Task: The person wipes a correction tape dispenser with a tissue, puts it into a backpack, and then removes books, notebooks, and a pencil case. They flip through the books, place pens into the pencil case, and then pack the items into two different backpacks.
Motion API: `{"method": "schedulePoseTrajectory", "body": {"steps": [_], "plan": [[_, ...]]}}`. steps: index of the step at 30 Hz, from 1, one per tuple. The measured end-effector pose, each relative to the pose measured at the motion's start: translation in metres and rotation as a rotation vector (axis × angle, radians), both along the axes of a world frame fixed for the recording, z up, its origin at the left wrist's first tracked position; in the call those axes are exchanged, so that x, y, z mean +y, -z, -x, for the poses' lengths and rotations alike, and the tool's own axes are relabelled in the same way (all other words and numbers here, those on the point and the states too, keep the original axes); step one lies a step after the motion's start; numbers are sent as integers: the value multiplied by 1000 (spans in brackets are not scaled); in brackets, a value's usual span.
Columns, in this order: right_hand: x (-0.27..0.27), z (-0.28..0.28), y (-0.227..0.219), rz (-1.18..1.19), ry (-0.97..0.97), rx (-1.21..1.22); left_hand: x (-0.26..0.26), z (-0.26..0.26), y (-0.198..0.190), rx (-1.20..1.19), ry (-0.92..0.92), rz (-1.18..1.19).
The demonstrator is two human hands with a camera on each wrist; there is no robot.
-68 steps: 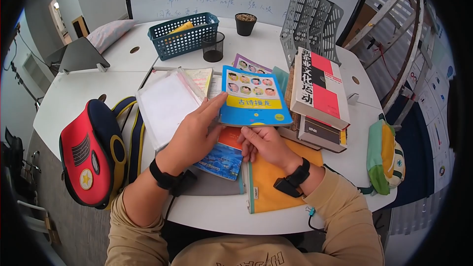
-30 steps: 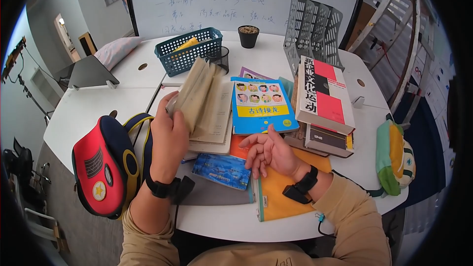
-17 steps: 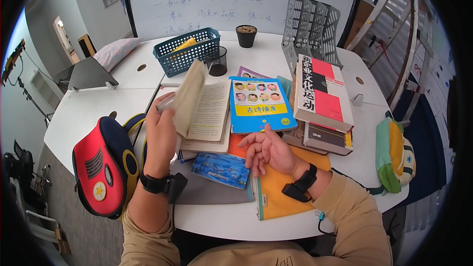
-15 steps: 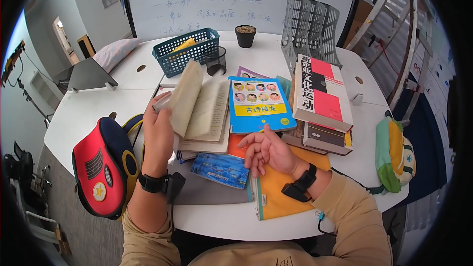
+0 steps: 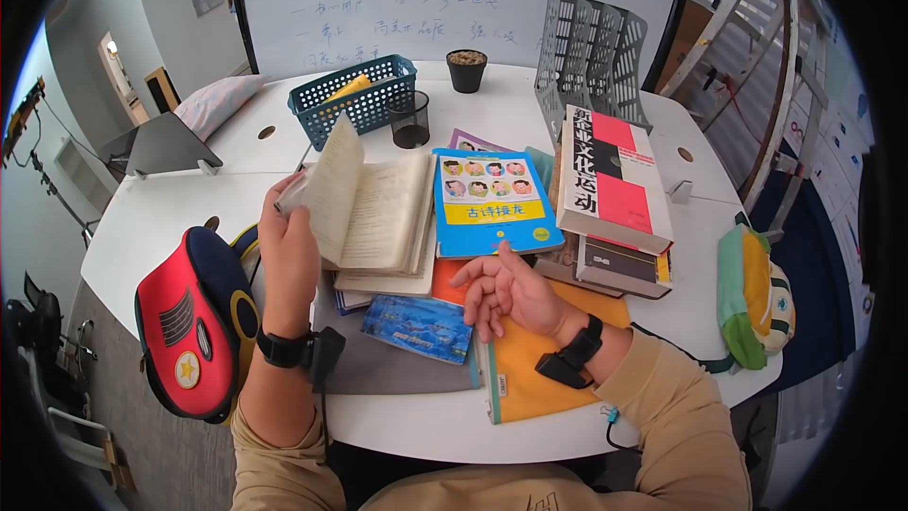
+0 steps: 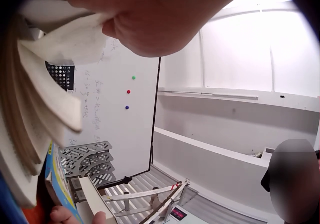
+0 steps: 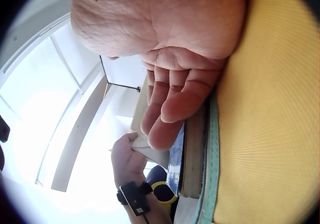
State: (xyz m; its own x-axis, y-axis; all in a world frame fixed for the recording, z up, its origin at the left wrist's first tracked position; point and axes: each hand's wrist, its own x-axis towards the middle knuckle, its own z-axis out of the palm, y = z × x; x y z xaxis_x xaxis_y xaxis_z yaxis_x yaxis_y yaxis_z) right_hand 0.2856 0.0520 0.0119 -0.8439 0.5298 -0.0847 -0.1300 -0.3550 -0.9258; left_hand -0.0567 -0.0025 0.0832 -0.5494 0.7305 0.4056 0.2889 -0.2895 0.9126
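Observation:
My left hand (image 5: 291, 251) pinches the raised cover and front pages of an open book (image 5: 383, 227), thumb on the near side. The book's printed inner pages face up on a pile at the left. Palm up with loosely curled fingers, my right hand (image 5: 515, 293) rests at the orange zip pouch (image 5: 558, 360) and holds nothing. Just beyond its fingertips is a blue picture-covered book (image 5: 497, 203) with a yellow title band. A small blue booklet (image 5: 418, 326) lies between the hands, over a grey pouch (image 5: 397, 377). In the right wrist view the fingers (image 7: 175, 106) hang relaxed.
A red and navy backpack (image 5: 194, 322) stands at the left edge. Thick books (image 5: 615, 180) are stacked at right before a grey file rack (image 5: 591, 61). Behind are a teal basket (image 5: 312, 118), a mesh cup (image 5: 409, 123) and a pot (image 5: 466, 71). A green-yellow pouch (image 5: 747, 298) sits far right.
My left hand left the blue picture-covered book, took up the cover and pages of the open book and turned them leftward. Loose leaves fell to the right. The right hand turned palm up.

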Motion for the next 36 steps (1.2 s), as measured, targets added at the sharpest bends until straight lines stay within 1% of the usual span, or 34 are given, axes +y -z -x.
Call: {"method": "schedulePoseTrajectory", "body": {"steps": [2, 5, 8, 9, 12, 16, 19, 22, 25, 26, 28, 31, 34, 36], "plan": [[0, 0, 0, -1, -1, 1, -4, -7, -5, 198, -61, -18], [1, 0, 1, -7, -2, -3, -9, -7, -8, 425, -59, 221], [0, 0, 1, -14, -2, -13, -5, -8, 4, 491, -19, 241], [0, 0, 0, -15, 0, -14, 0, -12, 8, 312, 62, 227], [0, 0, 0, -14, 2, -19, 0, -11, 7, 402, 8, 258], [-1, 0, -1, -18, 0, -18, 4, -4, 13, 287, 41, 267], [-1, -1, -1, -12, 1, -17, -3, -8, 0, 201, 136, 403], [-2, 0, -3, -28, 6, -45, 2, -4, 9, 482, 23, 484], [-1, 0, -3, -27, -6, -24, 4, -5, 16, 626, -3, 344], [-1, 0, -3, -26, -4, -23, 3, -8, 16, 513, 19, 332], [-1, 0, -1, -23, 1, -20, -3, -22, 4, 287, 63, 309], [-1, 0, -2, -11, -8, -22, -6, -21, 0, 304, 99, 391], [-1, 0, -2, -22, -7, -29, -5, -27, -1, 590, 52, 385], [-1, 0, 0, -16, -10, -21, -5, -27, 3, 900, 133, 224]]}}
